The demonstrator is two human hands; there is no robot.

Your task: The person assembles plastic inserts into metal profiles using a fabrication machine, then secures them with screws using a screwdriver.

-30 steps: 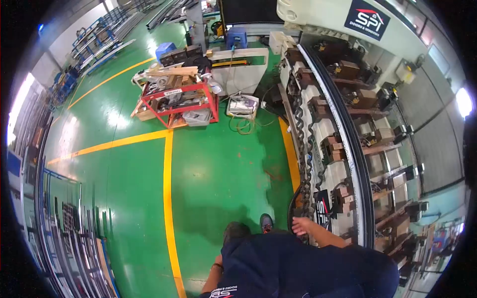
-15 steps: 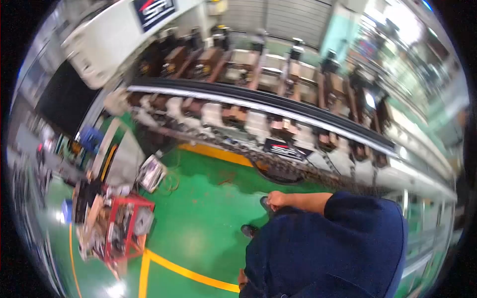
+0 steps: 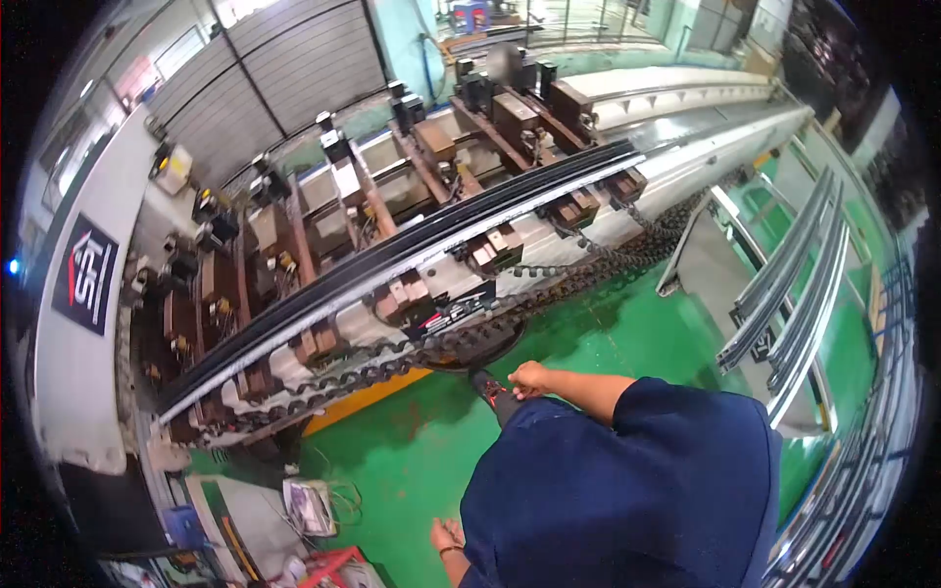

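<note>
My right hand [image 3: 529,379] hangs in front of my navy shirt, above my dark shoe [image 3: 487,386]. Its fingers are curled in, and nothing shows in them. Lower down at my other side is my left hand [image 3: 448,536], fingers loosely bent and apart, holding nothing visible; a band circles that wrist. Neither hand touches the machine. Closest in front of me stands the long machine bed [image 3: 578,235] with brown clamp blocks [image 3: 495,247]. Long dark bars [image 3: 412,240] lie lengthwise across it, edged by a pale strip.
Metal profiles [image 3: 784,284] rest on a stand to the right, and more long bars [image 3: 843,519] lie at the far right. A black cable chain [image 3: 549,309] runs along the machine's front. At lower left are a white box with cables [image 3: 312,507] and a red frame [image 3: 338,566].
My view has swung to the right, bringing the profile stand into sight and pushing the red cart toward the bottom edge. More of my left hand shows now.
</note>
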